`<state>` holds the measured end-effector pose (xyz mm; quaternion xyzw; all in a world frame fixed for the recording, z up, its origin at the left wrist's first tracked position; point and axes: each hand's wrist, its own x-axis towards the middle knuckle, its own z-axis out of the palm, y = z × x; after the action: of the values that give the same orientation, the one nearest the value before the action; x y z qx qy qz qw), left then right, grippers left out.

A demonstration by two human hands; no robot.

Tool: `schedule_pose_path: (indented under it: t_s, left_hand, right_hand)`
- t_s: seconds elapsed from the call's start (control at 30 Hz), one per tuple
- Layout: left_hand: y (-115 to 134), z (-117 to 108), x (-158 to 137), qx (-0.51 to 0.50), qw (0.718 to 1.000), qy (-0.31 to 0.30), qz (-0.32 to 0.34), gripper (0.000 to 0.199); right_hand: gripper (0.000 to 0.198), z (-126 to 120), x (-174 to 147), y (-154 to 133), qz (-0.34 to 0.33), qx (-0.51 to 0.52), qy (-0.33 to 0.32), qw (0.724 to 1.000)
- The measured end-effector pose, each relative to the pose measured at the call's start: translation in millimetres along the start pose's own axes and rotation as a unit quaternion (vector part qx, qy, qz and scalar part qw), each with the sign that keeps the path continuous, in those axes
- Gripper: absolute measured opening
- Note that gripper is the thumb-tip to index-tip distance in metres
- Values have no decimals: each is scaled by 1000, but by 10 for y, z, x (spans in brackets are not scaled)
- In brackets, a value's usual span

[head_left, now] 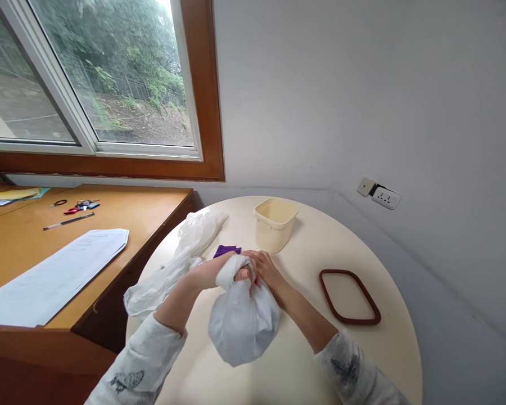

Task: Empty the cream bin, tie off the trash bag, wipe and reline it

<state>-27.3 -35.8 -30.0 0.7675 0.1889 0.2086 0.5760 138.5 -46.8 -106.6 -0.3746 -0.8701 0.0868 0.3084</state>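
Note:
A full white plastic bag (243, 326) hangs bunched in front of me over the round table. My left hand (231, 270) is closed on its twisted neck, with a loop of the plastic wrapped about the fingers. At the same neck, my right hand (265, 267) grips the bag from the right side, its fingers partly hidden behind the plastic. What the bag contains does not show. Just beyond my left hand lies a small purple packet (226, 251). Behind my hands stands a cream plastic bin (274, 233).
Crumpled clear plastic (181, 256) spreads along the left of the round table (307, 360). A brown rounded frame (349, 322) lies at right. On the wooden desk (152, 211) are papers (63, 275), a pen (68, 221) and keys (82, 207). A wall socket (387, 197) is at right.

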Motion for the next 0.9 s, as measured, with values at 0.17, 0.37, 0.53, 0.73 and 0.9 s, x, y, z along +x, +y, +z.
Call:
schedule_pose_path:
  t_s: [0.17,0.37,0.53,0.73,0.9]
  left_hand:
    - [-166,34,-19,19,996,82,-16,18]
    - [-429,112,21,13,987,146,-61,26]
    - [-558,156,72,-24,987,137,-83,27]
    - [-630,218,112,-87,974,196,-77,23]
    - [-731,358,190,-148,951,262,-73,32]
  right_hand:
    - [17,-179,9,142,0,-54,-49,997]
    - [15,-390,-40,242,58,-40,-102,992]
    - [13,-519,-8,251,144,37,-125,981]
    - [19,-545,87,218,274,215,-91,933]
    - [18,-491,128,153,255,323,-10,911]
